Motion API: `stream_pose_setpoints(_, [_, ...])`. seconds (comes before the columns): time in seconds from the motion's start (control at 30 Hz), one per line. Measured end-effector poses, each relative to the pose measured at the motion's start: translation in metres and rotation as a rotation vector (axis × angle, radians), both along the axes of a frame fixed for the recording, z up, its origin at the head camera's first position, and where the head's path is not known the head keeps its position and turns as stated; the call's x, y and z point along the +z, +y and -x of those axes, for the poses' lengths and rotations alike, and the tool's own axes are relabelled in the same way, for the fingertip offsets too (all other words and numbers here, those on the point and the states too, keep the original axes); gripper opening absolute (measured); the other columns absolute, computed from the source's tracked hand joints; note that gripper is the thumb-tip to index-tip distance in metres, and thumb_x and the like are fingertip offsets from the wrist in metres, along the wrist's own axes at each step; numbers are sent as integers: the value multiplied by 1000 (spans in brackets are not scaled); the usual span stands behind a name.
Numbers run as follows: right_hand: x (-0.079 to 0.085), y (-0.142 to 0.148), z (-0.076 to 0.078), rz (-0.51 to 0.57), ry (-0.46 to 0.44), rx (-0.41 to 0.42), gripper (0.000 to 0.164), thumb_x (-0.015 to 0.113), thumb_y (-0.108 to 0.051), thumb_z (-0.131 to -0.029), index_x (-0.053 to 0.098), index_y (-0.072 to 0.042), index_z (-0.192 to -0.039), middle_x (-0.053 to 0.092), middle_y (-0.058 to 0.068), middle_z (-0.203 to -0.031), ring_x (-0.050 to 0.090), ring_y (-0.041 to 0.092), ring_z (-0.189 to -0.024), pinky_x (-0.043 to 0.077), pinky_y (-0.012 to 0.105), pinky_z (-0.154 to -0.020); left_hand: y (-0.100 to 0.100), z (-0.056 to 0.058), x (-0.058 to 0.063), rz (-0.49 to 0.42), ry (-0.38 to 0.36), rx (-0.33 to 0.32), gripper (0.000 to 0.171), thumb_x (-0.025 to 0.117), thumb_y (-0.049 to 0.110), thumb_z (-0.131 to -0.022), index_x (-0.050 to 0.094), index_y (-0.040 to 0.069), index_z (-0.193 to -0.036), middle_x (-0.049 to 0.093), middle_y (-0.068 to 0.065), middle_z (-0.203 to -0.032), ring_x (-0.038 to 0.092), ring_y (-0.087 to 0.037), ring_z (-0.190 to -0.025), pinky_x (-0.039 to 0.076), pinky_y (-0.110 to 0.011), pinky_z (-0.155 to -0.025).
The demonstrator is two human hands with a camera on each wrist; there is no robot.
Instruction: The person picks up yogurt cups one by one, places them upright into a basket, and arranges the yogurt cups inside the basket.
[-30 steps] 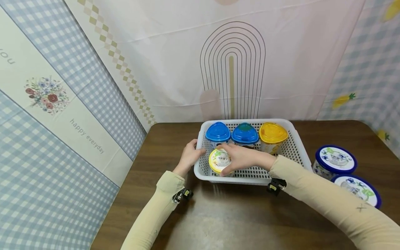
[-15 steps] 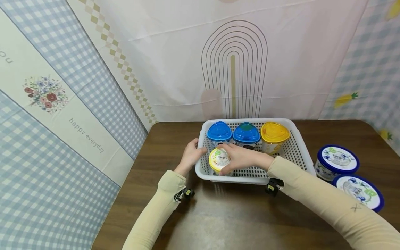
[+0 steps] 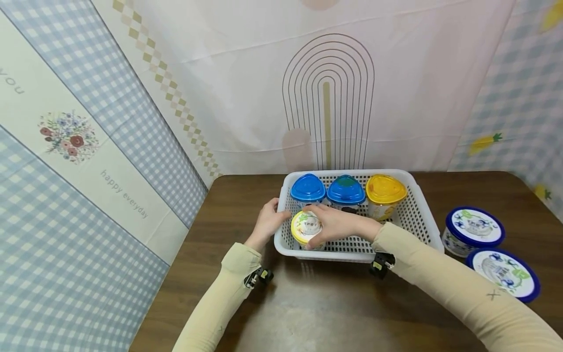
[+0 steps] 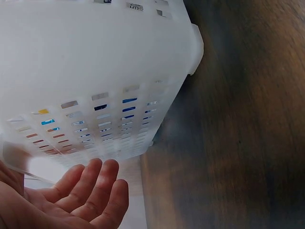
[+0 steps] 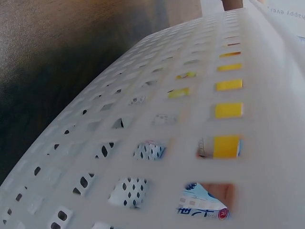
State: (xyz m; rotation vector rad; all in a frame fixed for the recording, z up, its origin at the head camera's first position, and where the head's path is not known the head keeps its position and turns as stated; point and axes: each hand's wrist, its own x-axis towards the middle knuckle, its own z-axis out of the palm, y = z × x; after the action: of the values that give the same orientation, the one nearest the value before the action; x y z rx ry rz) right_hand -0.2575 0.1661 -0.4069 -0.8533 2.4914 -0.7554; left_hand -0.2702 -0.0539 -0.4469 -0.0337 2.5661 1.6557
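In the head view my right hand (image 3: 338, 226) grips a small round tub (image 3: 307, 227) with a yellow-rimmed white lid, thumb at the near side and fingers at the far side. The tub is upright in the front left corner of a white perforated plastic basket (image 3: 424, 215); whether its base touches the bottom is hidden. My left hand (image 3: 266, 225) holds the basket's left rim, thumb over the edge. In the left wrist view its loosely bent fingers (image 4: 95, 191) lie by the outer wall. The right wrist view shows mostly the basket's front wall (image 5: 190, 119).
Along the basket's back stand two blue-lidded tubs (image 3: 308, 188) (image 3: 346, 190) and a yellow-lidded tub (image 3: 386, 189). Two larger round tubs with dark blue rims (image 3: 475, 226) (image 3: 503, 275) stand on the brown table (image 3: 325, 303) at right. A printed cloth (image 3: 246, 98) hangs behind.
My right hand and the yellow-rimmed tub have shifted slightly left within the basket. The left hand stays at the rim. The head view has shifted slightly.
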Motion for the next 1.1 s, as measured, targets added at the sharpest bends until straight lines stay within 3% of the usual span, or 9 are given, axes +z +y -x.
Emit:
stream_pose_setpoints(0.23, [-3,-1,1,21,6,11,103,82,-53,-77,30,-13,-157,41,18,-148,51,27,-118,48,47,-97,1,-1,0,11,-2,13,37,66,14,-90,60,1,-123,68,-18,-114,68,-28,-95,59,-47,-83])
stream_pose_setpoints(1.1, [-3,-3,3,58,6,38,101,82,-51,-79,30,-12,-157,38,22,-149,48,32,-123,46,53,-99,0,0,2,26,2,17,40,65,13,-88,60,0,-126,67,-18,-116,66,-28,-97,57,-47,-87])
